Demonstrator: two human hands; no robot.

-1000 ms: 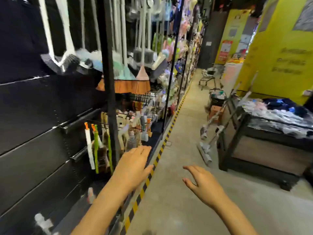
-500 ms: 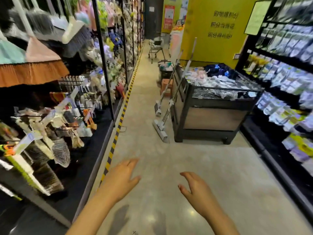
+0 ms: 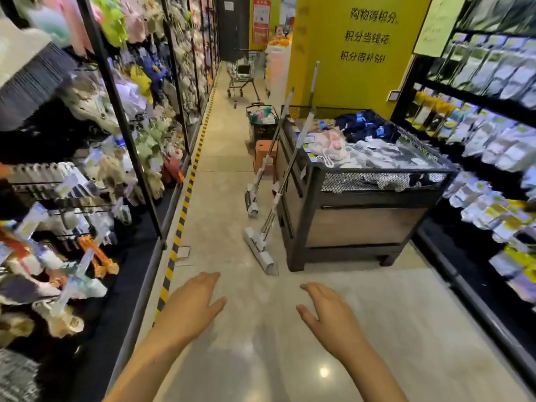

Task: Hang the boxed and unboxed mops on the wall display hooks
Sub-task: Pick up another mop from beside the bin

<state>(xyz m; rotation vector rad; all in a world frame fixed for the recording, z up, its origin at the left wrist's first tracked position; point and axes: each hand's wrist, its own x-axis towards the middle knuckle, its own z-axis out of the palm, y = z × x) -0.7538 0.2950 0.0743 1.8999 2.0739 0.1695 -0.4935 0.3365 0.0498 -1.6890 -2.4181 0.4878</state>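
Two unboxed mops lean against the left side of a black display bin (image 3: pixel 362 224) ahead in the aisle. The nearer mop (image 3: pixel 261 250) has a flat grey head on the floor and a long silver handle. The farther mop (image 3: pixel 251 203) stands behind it with its head folded upright. My left hand (image 3: pixel 191 309) and my right hand (image 3: pixel 330 317) are stretched out low over the floor, fingers relaxed, holding nothing, well short of the mops. No boxed mop is in sight.
The left wall display (image 3: pixel 95 175) is hung with small goods behind a yellow-black floor stripe (image 3: pixel 181 221). Packet shelves (image 3: pixel 490 158) line the right. Behind the bin sit an orange stool (image 3: pixel 265 155), a black basket (image 3: pixel 261 123) and a shopping cart (image 3: pixel 243 74).
My view has swung right, away from the broom wall and down the aisle. The bin and the mops are now closer. Both hands stay out in front, empty.
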